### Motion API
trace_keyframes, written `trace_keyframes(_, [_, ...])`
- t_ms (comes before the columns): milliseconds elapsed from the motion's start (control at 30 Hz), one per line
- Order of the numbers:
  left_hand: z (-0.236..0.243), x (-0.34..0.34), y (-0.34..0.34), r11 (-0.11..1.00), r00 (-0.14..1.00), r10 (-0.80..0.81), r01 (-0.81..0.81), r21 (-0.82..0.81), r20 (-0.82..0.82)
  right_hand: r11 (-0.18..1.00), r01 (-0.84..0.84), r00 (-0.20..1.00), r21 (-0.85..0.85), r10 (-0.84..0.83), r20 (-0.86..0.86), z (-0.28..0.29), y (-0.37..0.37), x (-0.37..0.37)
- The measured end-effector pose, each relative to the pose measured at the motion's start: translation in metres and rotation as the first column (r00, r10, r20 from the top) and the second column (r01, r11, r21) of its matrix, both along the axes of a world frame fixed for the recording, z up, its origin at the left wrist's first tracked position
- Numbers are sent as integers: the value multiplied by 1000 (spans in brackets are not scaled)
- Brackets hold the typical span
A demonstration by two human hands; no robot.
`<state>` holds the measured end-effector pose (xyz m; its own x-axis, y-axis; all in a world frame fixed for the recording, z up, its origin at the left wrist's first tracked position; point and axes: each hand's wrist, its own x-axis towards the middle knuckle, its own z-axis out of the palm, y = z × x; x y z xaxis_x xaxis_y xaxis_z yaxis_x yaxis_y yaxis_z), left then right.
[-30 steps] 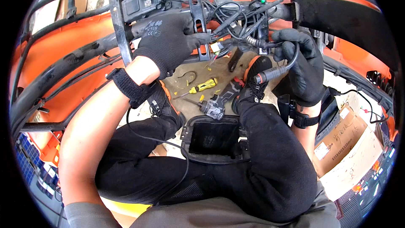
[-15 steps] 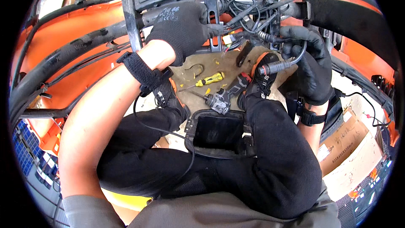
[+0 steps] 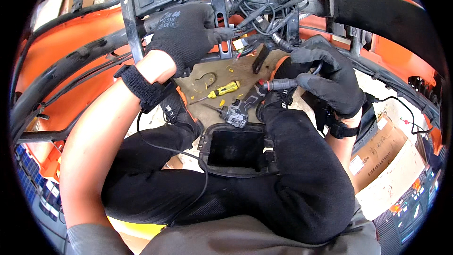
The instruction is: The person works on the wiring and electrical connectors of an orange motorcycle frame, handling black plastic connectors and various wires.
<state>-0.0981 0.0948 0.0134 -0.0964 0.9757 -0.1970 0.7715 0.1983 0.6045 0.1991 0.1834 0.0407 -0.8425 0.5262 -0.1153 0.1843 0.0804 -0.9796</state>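
My left hand [image 3: 186, 33], in a black work glove, is closed at the bundle of black cables [image 3: 262, 16], beside an upright slotted bracket [image 3: 218, 9]. Its fingertips meet the wires there, though part of the grip is hidden. My right hand [image 3: 328, 75], gloved too, is closed round a black cable that ends in a cylindrical cable connector [image 3: 282, 84] with a red ring. The connector points left, above my right shoe. Just right of the left fingertips hang a white-and-yellow plug [image 3: 241, 43] and a few thin coloured wires.
On the floor between my feet lie a yellow screwdriver [image 3: 224, 89] and a grey power driver [image 3: 243, 106]. Nearer stands an open black box [image 3: 236, 148]. Black frame tubes and orange body panels [image 3: 75, 38] surround me. A cardboard box [image 3: 387, 156] is at right.
My right hand has turned and drawn closer to the connector, which has swung from slanting down-left to nearly level. My left hand keeps its place at the cables. The whole view has shifted slightly.
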Motion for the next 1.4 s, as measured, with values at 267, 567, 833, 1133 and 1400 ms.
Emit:
trace_keyframes(267, [12, 2, 0, 996, 1000, 21, -22, -89, -12, 971, 228, 972, -71, -232, -46, -1, -6, -4])
trace_keyframes(567, [7, 1, -1, 1000, 1000, -1, 1, -11, 3, 917, 342, 937, -207, -350, -2, -3, -7, 0])
trace_keyframes(833, [11, 4, 0, 1000, 996, -9, 8, -10, -85, 915, 349, 933, -200, -360, -18, -5, -7, -1])
trace_keyframes(1133, [17, -11, 3, 989, 953, -58, 95, -111, 297, 895, 408, 910, -182, -415, -1, -3, -8, -3])
trace_keyframes(1400, [19, -12, 3, 985, 955, -85, 124, -121, 284, 889, 411, 905, -203, -425, -29, -4, -9, -5])
